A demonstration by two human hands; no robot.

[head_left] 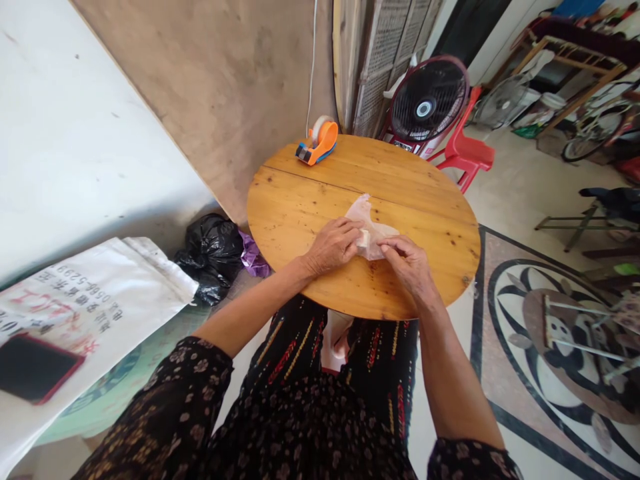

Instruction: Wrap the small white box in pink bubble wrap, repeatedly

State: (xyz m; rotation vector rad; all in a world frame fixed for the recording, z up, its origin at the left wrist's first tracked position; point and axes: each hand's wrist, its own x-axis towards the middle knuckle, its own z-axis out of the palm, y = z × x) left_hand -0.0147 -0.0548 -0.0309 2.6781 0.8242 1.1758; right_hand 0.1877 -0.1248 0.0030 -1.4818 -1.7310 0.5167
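Note:
A thin, see-through whitish plastic sheet or bag lies crumpled on the round wooden table. On its left part sits a small pale block, too small to name. My left hand is closed at the block's left side, fingers bent against it and the film. Pinched between the thumb and fingers of my right hand is the film's right edge. Near the far edge of the table stands an orange tape dispenser with a roll of tape, apart from both hands.
Behind the table are a floor fan and a red plastic chair. Black plastic bags lie at the left, beside a white printed sack bearing a phone. A folding stool stands at the right.

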